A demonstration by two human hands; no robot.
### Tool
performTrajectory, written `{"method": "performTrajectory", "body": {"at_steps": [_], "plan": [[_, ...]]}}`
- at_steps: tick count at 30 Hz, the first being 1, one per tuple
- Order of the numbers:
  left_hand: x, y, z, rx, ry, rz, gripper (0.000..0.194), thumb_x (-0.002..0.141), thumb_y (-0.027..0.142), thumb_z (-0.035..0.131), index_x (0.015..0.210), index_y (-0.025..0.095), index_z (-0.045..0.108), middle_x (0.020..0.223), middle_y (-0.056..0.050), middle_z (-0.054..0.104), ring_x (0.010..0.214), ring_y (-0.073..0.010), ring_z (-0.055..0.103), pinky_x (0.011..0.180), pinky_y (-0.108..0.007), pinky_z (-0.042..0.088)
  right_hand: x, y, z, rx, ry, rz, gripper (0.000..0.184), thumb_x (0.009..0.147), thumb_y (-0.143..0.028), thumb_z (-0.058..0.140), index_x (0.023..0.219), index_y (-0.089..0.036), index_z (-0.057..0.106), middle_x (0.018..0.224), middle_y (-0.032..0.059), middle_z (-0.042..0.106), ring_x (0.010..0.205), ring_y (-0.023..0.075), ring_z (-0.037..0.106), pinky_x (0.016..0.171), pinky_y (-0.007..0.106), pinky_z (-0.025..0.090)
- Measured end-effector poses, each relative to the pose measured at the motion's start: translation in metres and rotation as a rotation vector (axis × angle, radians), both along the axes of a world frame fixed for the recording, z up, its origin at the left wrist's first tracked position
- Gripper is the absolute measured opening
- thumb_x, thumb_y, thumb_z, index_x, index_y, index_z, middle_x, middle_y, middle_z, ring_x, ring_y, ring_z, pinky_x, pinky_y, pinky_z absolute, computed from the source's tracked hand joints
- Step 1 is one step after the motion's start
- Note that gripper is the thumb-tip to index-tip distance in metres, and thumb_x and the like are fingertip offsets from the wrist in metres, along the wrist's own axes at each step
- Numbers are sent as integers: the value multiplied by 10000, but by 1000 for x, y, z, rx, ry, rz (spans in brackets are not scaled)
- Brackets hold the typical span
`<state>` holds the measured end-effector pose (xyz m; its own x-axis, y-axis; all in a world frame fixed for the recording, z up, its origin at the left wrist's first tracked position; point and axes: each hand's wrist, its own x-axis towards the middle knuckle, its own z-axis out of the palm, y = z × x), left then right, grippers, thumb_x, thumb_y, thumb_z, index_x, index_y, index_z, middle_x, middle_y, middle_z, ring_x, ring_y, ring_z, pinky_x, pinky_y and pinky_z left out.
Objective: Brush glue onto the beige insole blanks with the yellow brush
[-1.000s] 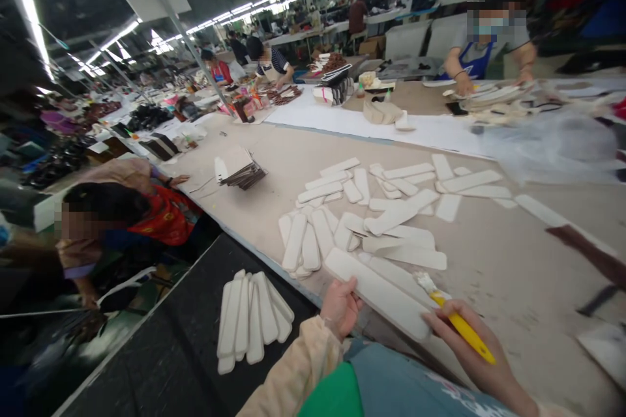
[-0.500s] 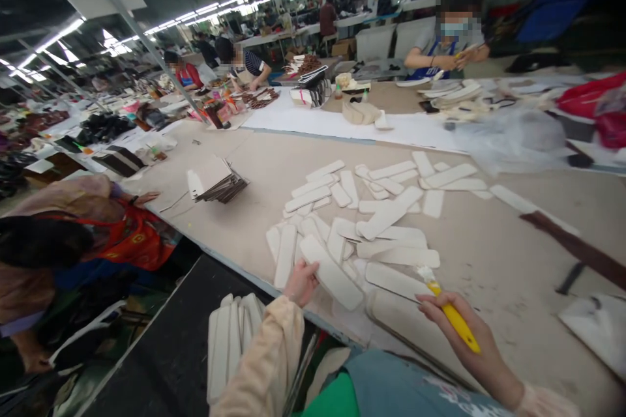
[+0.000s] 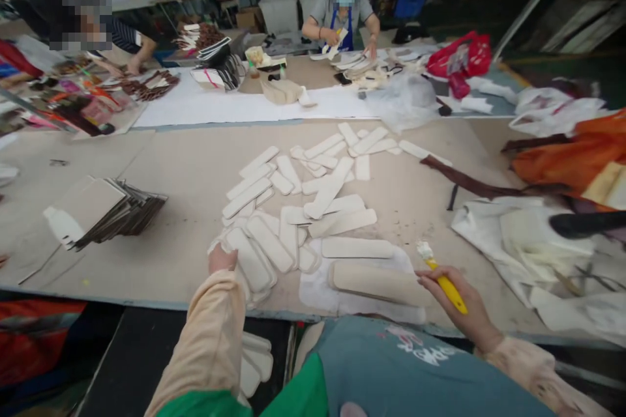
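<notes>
My right hand is closed round a yellow-handled brush whose white bristles point up and away from me, just right of a long beige pad lying on a white patch at the table's near edge. My left hand rests on the near end of a white oblong pad at the edge of a spread of several white pads; its fingers are mostly hidden behind the wrist.
A stack of grey card pieces lies to the left. White cloth and papers and an orange bag crowd the right. A dark strap lies beyond. Across the table a person in a blue apron works; more pads lie below the table edge.
My view has swung to the right. My left hand has laid the white pad down among the others at the near left of the spread. The brush hand has stayed by the beige pad.
</notes>
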<state>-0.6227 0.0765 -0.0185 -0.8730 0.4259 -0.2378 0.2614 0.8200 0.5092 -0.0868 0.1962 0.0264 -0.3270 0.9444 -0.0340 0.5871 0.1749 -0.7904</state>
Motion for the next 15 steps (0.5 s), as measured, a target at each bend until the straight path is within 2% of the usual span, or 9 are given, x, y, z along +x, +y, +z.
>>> {"method": "performTrajectory", "body": {"at_steps": [2,4,6,8,9,11,13,15], "plan": [[21,5,-4,11,138,-141,600,712,272,625,1249,85,433,1306,-227,466,1273,-349,388,1025,-538,338,9,-9,-3,-5,6,38,208,817,-410,593,884,-236,501,968,50,675,894,209,646,817,314,502],[63,9,-9,80,189,-469,656,714,340,644,1281,107,411,1337,-208,444,1302,-319,353,1072,-502,293,15,-17,-8,-11,20,62,173,835,-386,576,899,-240,508,943,38,667,887,202,640,823,312,495],[118,13,-15,155,101,-870,715,704,375,672,1321,157,384,1386,-167,414,1317,-289,342,1094,-470,278,19,-24,-16,-12,41,47,159,842,-371,570,904,-240,503,937,35,661,879,197,638,825,311,492],[173,14,-21,160,24,-1136,818,663,354,719,1368,202,333,1455,-127,336,1372,-295,236,1112,-482,243,23,-29,-25,-22,63,20,174,836,-367,580,899,-239,482,973,43,658,868,192,642,816,311,497],[197,15,-24,141,-3,-1194,862,639,330,740,1380,214,316,1476,-119,301,1383,-307,201,1115,-494,233,25,-30,-29,-29,72,10,184,833,-369,584,898,-239,472,992,49,656,866,190,644,812,311,500],[230,15,-31,76,-42,-1191,914,608,273,757,1394,193,296,1494,-142,251,1387,-332,178,1113,-499,232,30,-31,-37,-49,78,13,187,839,-373,577,902,-238,463,1014,56,653,875,189,643,809,313,500],[247,14,-39,5,-72,-1070,931,611,252,748,1401,132,270,1481,-202,241,1372,-352,215,1101,-493,256,35,-31,-41,-60,63,40,164,855,-373,554,909,-238,478,986,49,652,880,187,636,805,308,490],[252,13,-45,-42,-97,-941,911,646,260,716,1402,78,242,1442,-247,285,1351,-351,270,1089,-486,281,36,-31,-41,-62,43,85,142,869,-369,532,910,-236,503,923,34,642,849,180,626,777,295,478]]}}
